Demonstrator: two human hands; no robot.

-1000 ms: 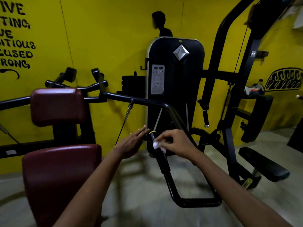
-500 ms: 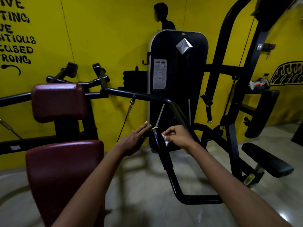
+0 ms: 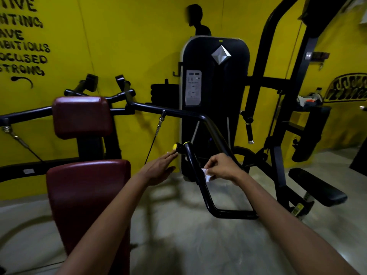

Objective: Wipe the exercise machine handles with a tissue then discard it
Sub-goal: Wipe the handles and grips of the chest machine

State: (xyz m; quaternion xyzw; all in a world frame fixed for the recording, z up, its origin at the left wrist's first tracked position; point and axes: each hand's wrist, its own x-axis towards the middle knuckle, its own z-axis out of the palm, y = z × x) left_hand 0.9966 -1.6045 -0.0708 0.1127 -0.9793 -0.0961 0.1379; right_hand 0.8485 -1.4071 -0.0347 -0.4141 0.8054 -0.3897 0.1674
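A person's right hand [image 3: 222, 168] is pinching a small crumpled white tissue [image 3: 206, 175] against the right side of a slanted black metal machine handle [image 3: 193, 165]. Their left hand [image 3: 159, 169] is reaching forward with fingers straight and holding nothing, just left of that handle, fingertips nearly touching its yellow end cap [image 3: 175, 146]. A padded dark red seat [image 3: 87, 197] is sitting to the left of the left forearm.

Grey concrete floor [image 3: 178, 235] carries the black exercise machine [image 3: 215, 92] and its maroon seat [image 3: 87, 195]
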